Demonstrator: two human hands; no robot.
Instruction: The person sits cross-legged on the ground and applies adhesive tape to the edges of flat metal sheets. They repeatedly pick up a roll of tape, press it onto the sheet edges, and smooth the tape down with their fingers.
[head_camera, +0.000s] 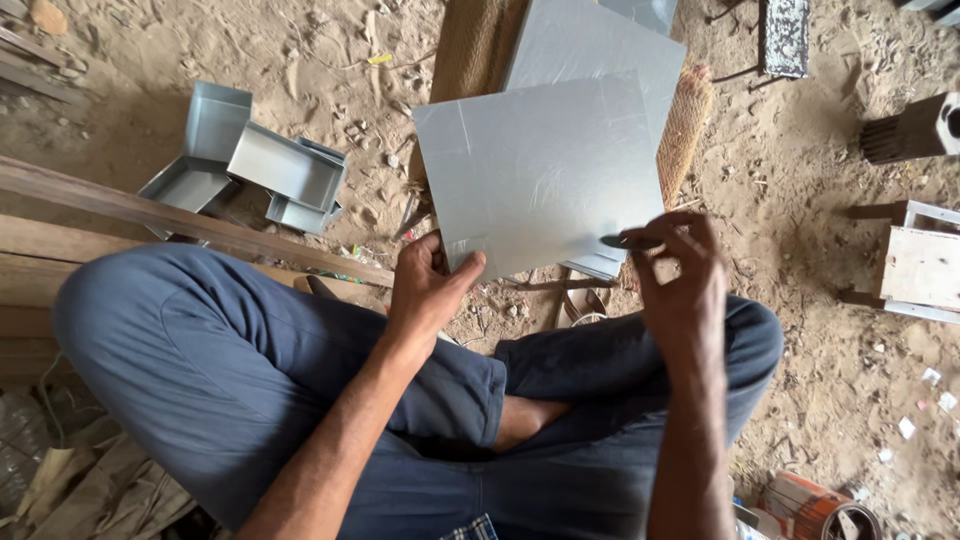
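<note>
My left hand (425, 285) grips the lower left corner of a flat square grey metal sheet (535, 170), thumb on top, holding it up over my crossed legs. My right hand (680, 280) is closed around a dark metal cutting tool (625, 241) whose tip meets the sheet's lower right edge. I sit cross-legged in dark blue trousers on sandy ground. A second, larger grey sheet (600, 45) lies on the ground behind the held one.
Several folded grey metal trays (255, 160) lie on the sand at the left. Long wooden planks (150, 215) run along the left. A woven brown mat (685, 125) lies under the sheets. A small wooden stool (920, 265) stands at the right, a tin (815, 510) at bottom right.
</note>
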